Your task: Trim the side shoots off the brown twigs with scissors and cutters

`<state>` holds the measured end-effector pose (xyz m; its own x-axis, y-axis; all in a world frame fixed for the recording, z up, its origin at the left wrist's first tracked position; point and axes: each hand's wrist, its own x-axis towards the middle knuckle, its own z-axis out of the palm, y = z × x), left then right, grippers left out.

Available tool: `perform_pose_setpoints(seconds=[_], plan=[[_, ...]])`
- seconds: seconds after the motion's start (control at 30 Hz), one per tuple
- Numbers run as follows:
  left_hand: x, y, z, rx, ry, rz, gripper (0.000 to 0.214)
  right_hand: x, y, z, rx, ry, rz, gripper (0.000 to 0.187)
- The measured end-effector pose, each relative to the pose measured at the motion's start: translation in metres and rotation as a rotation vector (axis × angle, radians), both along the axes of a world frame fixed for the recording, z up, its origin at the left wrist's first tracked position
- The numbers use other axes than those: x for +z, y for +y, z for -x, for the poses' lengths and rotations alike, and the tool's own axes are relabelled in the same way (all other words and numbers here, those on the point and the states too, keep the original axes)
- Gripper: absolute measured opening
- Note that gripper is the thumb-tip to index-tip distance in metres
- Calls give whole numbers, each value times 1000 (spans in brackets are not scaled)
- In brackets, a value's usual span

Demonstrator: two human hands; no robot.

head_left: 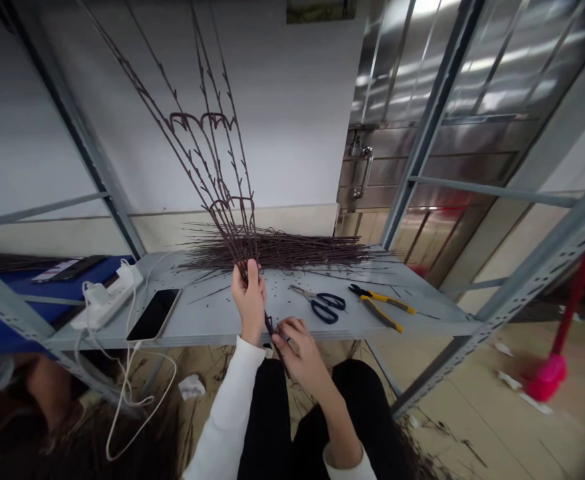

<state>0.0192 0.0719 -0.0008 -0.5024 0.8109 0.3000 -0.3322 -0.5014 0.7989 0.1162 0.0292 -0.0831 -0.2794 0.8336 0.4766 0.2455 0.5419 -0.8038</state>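
My left hand (pixel 249 299) is closed around a bunch of long dark brown stems (pixel 217 167) that fan upward and to the left, some with looped tops. My right hand (pixel 297 350) pinches the lower end of the bunch (pixel 271 327), just below my left hand, over the front edge of a grey metal shelf (pixel 212 317). A pile of the same dark stems (pixel 282 250) lies across the back of the shelf. Black-handled scissors (pixel 322 305) and yellow-handled pliers (pixel 380 305) lie to the right of my hands.
A black phone (pixel 154 315) and a white power strip (pixel 106 297) with cables lie on the shelf's left side. Slanted grey rack posts (pixel 425 143) frame the shelf. A person's head (pixel 47 400) is low at left. A red broom (pixel 552 367) stands on the littered floor at right.
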Motion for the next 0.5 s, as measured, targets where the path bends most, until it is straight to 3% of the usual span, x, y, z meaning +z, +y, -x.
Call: perform_pose_setpoints(seconds=[0.1, 0.23, 0.37, 0.5], plan=[[2, 8, 7, -20, 10, 0, 38, -1, -18, 7, -52, -134, -152, 21], [8, 19, 26, -58, 11, -1, 39, -10, -44, -6, 157, -277, -276, 22], [11, 18, 38, -186, 27, 16, 38, -18, -45, -34, -4, 46, -115, 20], [9, 11, 33, -217, -10, 3, 37, -26, -34, -44, -29, 514, 166, 27]])
